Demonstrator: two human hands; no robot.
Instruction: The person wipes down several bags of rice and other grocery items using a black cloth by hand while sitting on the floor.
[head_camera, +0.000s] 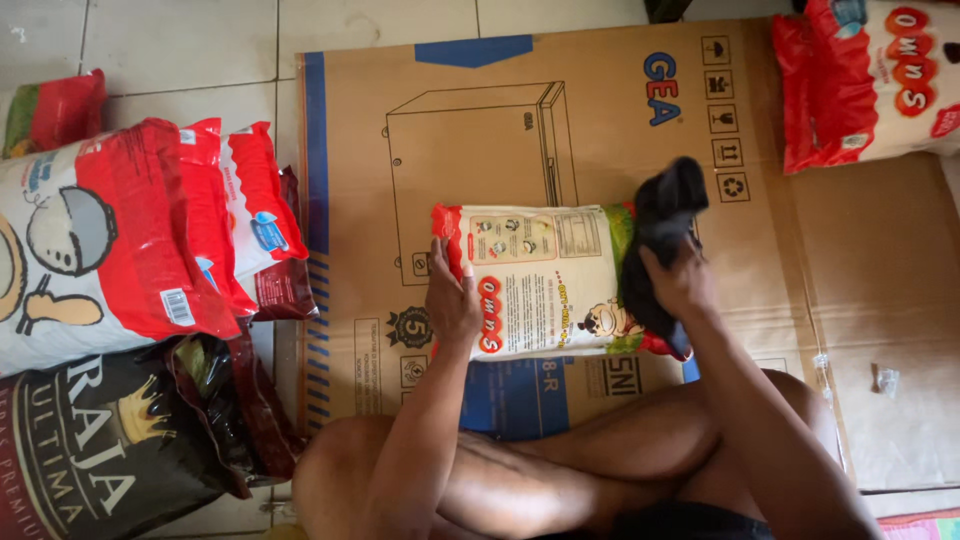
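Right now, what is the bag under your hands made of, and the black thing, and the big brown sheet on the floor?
The white and red bag looks like glossy plastic film: it shines and wrinkles at its sealed ends. The black thing in the right hand seems to be soft cloth, since it bunches and folds without shine. The brown sheet looks like matte cardboard, a flattened box with creases and printed outlines. The left hand rests on the bag's edge.
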